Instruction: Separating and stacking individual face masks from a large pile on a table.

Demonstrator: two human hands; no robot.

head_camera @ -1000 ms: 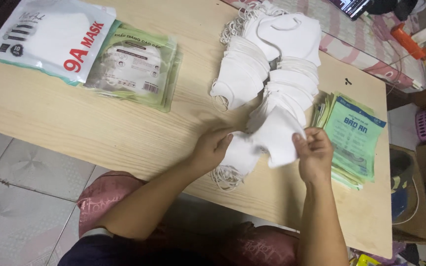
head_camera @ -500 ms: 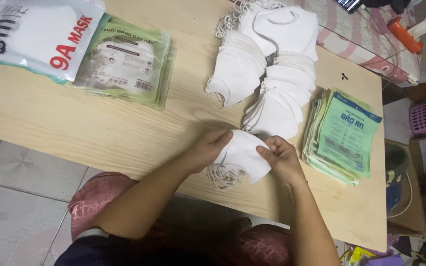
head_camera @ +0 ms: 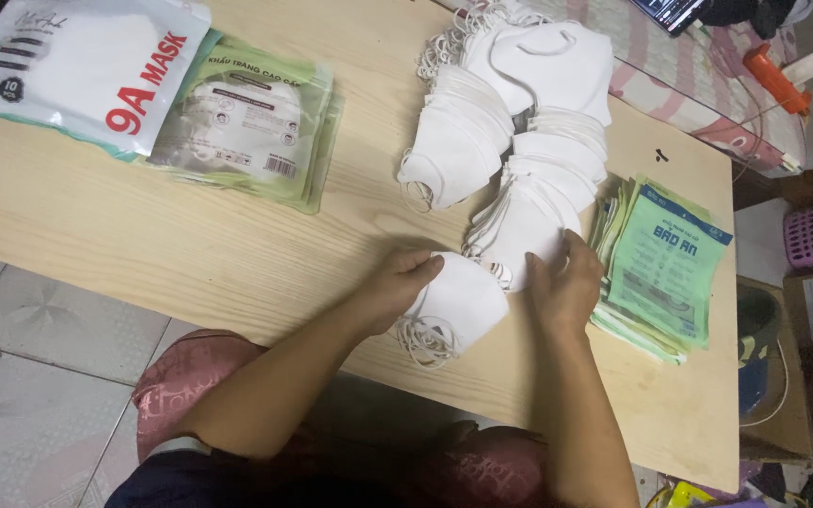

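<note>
Two hands centre frame on pale wood-grain tabletop (head_camera: pixel 190 263): left hand (head_camera: pixel 397 287) grip pinches small stack of soft white folded masks (head_camera: pixel 458 301), right hand (head_camera: pixel 565 287) lies flat, fingers apart, on fanned mask pile (head_camera: pixel 519 221).

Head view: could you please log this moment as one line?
left hand: on folded white fabric mask | right hand: on fanned white mask stack | flat green pouches beside | pale wooden table
</note>
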